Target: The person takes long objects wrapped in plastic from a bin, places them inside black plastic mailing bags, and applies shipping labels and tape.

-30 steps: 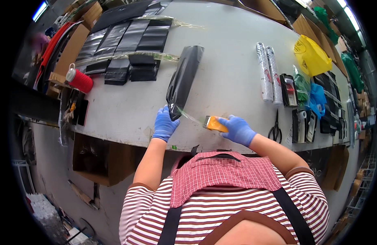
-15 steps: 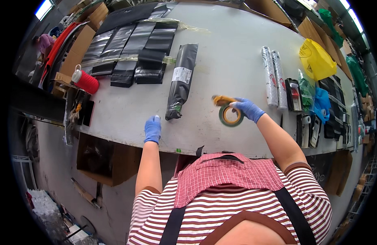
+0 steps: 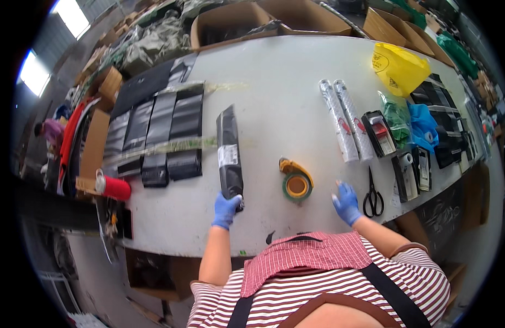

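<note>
While the left hand (image 3: 226, 211) holds the near end of a long black plastic-wrapped parcel (image 3: 229, 131), its grip closed around that end with the thumb on top, the right hand (image 3: 347, 204) hovers over or rests on the table (image 3: 274, 120), fingers parted and holding nothing; which of the two, I cannot tell. Both hands wear blue gloves. The parcel lies left of the table's middle, its far end pointing away from the person, a white label (image 3: 228, 155) on its upper face. Between the parcel and the right hand lies a yellow tape dispenser (image 3: 290, 166) with a green-edged tape roll (image 3: 287, 188). Just right of the right hand are black scissors (image 3: 372, 190), blades pointing away. Beyond them, two silver rolls (image 3: 339, 123) lie side by side, near a black box with a red item inside (image 3: 380, 134), a green bag (image 3: 395, 116), a blue bag (image 3: 423, 124) and a yellow bag (image 3: 403, 70). Left of the parcel, flat black packages (image 3: 160, 123) lie in a row, crossed by a strip of clear tape (image 3: 173, 146) that runs toward the parcel's left edge. A red bottle (image 3: 115, 188) is near the table's left edge.
</note>
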Available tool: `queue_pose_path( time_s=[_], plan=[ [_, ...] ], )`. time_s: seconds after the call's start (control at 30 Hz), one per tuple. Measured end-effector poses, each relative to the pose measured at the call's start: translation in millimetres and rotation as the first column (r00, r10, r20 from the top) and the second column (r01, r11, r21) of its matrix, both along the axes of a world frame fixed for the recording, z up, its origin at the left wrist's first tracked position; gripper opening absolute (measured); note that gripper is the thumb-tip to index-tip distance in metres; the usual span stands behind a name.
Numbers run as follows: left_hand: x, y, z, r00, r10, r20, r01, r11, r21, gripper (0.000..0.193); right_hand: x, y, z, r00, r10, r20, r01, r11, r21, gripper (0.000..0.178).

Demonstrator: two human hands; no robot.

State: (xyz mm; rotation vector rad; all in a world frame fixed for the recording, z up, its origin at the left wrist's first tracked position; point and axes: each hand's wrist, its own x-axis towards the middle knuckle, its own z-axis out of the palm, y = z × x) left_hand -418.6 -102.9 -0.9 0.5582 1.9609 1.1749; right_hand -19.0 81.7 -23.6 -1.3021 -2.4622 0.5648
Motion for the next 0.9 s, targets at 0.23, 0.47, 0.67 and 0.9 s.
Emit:
queue_pose_path(
  time_s=[0.23,0.47,0.67,0.9],
  plan=[
    [-90.7,203.2,131.3,0.933,-0.359,-0.015,0.268,0.667,0.695,0.017,28.7,-25.6,-14.9,0.992,-0.027,0.121,0.010,0.990,0.140,0.053],
    [-107.0,356.0,311.8,0.995,-0.103,0.003,0.040,0.408,0.912,0.034,29.0,-16.4,-25.2,1.000,0.021,0.012,-0.022,0.991,0.129,0.053],
    [152.2,255.1,158.3,0.203,-0.977,0.060,0.979,0.201,-0.034,0.030,51.2,-24.6,-29.4,0.998,-0.040,-0.043,0.045,0.991,0.126,0.052],
    [164.8,98.5,35.5,0.110,-0.789,-0.605,0.682,0.502,-0.531,0.048,36.0,-21.0,-36.8,0.992,-0.068,-0.110,0.074,0.996,0.048,0.050]
  ],
)
